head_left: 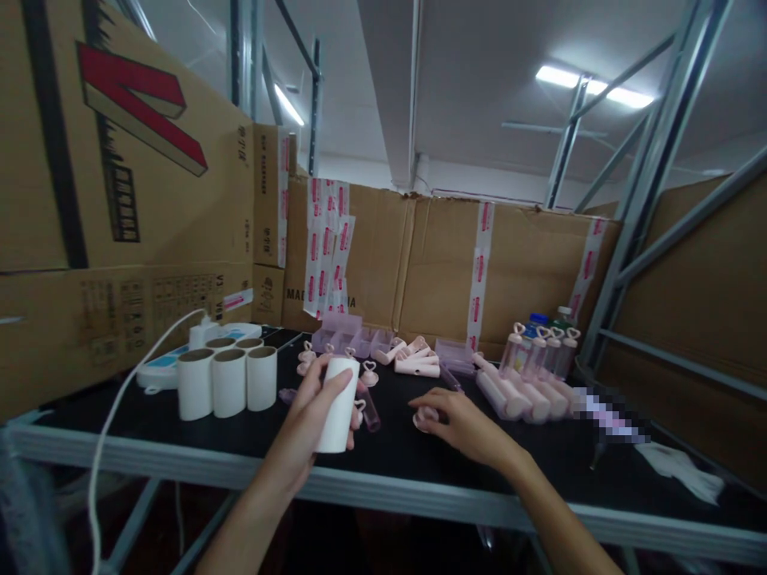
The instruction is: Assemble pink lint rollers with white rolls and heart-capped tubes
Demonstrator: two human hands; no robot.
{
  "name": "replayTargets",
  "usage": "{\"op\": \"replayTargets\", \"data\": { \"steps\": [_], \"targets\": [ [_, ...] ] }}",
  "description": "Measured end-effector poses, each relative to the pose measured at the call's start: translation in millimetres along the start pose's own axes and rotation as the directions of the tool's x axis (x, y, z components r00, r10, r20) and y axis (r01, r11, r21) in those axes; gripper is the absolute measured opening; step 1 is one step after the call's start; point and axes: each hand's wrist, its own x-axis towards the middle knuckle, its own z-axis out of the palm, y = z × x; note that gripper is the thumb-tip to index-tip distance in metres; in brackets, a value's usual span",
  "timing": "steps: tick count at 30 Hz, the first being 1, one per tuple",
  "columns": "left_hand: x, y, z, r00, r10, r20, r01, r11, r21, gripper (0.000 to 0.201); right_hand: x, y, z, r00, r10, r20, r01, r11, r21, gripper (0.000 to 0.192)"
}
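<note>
My left hand (308, 407) is closed around a white tube (337, 411), held tilted above the front of the black tabletop. My right hand (464, 425) is at the tabletop, thumb and fingers closed on a small pink cap (424, 418). Between the hands lie a translucent purple tube (371, 414) and a pink cap with a heart-shaped loop (369, 374). More such caps (307, 357) are partly hidden behind my left hand. Farther back, several pale pink cylinder parts (417, 364) lie in a loose pile.
Several white tubes (229, 386) stand upright at left, beside a white cable (113, 423). Purple trays (341, 334) line the back. Pink bottles with heart loops (539, 355) stand at right, with more lying in front. Cardboard walls (443, 271) and metal posts (647, 168) enclose the shelf.
</note>
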Motion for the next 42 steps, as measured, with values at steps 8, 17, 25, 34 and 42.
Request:
{"op": "replayTargets", "data": {
  "steps": [8,17,25,34,42],
  "targets": [
    [-17,-25,30.2,0.998,0.019,0.067,-0.026,0.993,0.114,0.057,1,-39,3,0.859,0.188,-0.477,0.162,0.784,0.6,0.027],
    [-25,-29,39.2,0.971,0.159,0.176,-0.208,0.929,0.307,0.058,-7,-80,40,0.831,0.233,-0.505,0.211,0.708,0.673,0.02],
    [-28,-24,33.0,0.937,0.119,0.327,-0.236,0.909,0.343,0.049,-26,-74,42,0.843,0.025,-0.537,0.251,0.865,0.435,0.017],
    [-6,-29,27.5,0.999,0.015,0.028,-0.012,0.993,-0.121,0.041,-24,-9,36,0.882,0.255,-0.397,-0.235,0.967,0.099,0.047],
    [3,-22,12.7,0.981,-0.167,-0.099,0.113,0.905,-0.411,0.021,-21,-6,46,0.896,0.293,-0.333,-0.372,0.905,-0.204,0.014]
  ]
}}
